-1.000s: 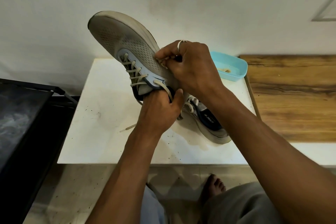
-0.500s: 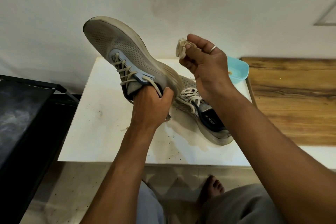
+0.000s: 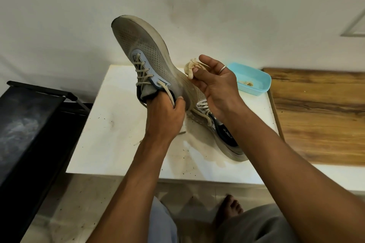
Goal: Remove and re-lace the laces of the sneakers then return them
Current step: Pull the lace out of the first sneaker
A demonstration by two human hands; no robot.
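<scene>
Raised sneaker [image 3: 146,55] gripped in left hand [image 3: 164,118], right hand [image 3: 215,85] pinching cloth wad [image 3: 190,68] (now lower)

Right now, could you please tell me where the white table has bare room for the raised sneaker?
The white table is bare on its left half, between its left edge and the left hand gripping the raised sneaker. The right side is crowded: second sneaker, blue tub, right hand pinching a cloth wad.

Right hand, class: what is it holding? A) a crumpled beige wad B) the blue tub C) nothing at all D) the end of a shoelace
A: the right hand pinches a crumpled beige wad between thumb and fingers, beside the raised sneaker.
</scene>
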